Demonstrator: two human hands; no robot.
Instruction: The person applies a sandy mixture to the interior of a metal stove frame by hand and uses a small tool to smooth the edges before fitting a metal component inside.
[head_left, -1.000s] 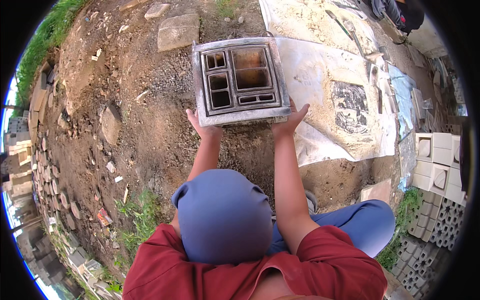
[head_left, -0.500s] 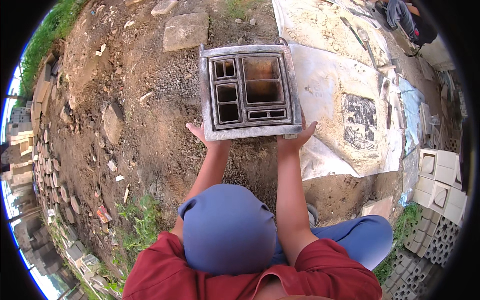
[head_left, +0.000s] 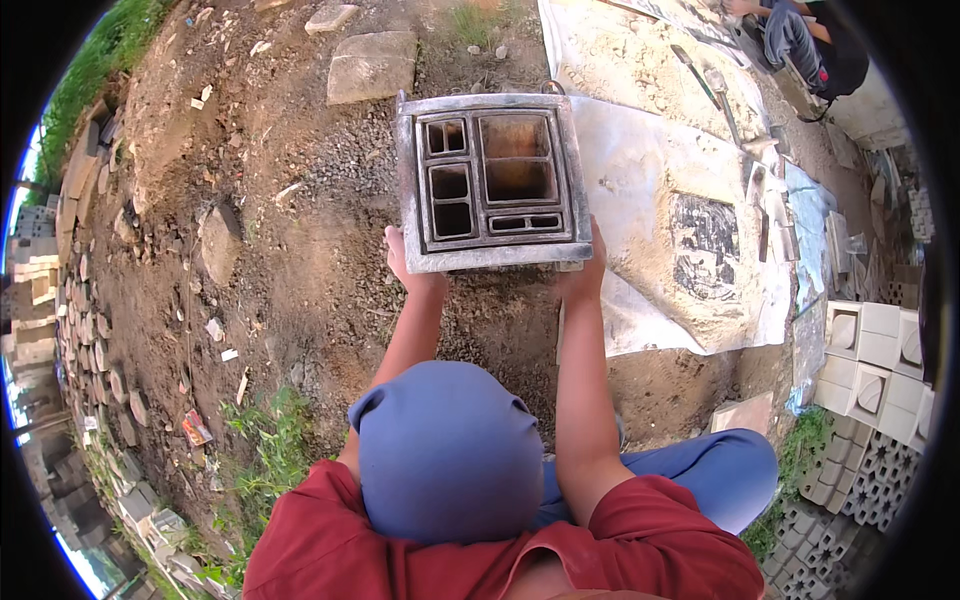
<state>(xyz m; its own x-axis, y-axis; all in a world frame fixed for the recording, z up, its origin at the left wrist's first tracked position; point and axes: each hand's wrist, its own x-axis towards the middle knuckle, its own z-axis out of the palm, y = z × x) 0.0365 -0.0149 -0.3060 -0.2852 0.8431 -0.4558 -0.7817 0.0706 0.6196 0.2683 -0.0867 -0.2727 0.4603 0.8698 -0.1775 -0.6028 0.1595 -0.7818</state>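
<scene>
In front of me is a square grey metal mould (head_left: 500,259) with raised inner ribs and several rectangular openings. Rust shows inside its largest opening, and small rings stand at its far corners. My left hand (head_left: 410,268) grips the near left corner, thumb up along the side. At the near right corner my right hand (head_left: 588,268) holds the opposite side. The mould hides most of the fingers, which seem to reach under its edge. Whether the mould touches the ground cannot be seen.
A white sheet (head_left: 625,150) with sand lies to the right, bearing a black patterned patch (head_left: 706,245) and hand tools (head_left: 715,90). Beyond it sits another person (head_left: 800,45). Decorative blocks (head_left: 870,360) are stacked at the right. A stone slab (head_left: 372,66) lies beyond the mould; rubble is at left.
My thumbs, which stuck outward before, now lie up against the mould's sides. The mould appears slightly further left in view.
</scene>
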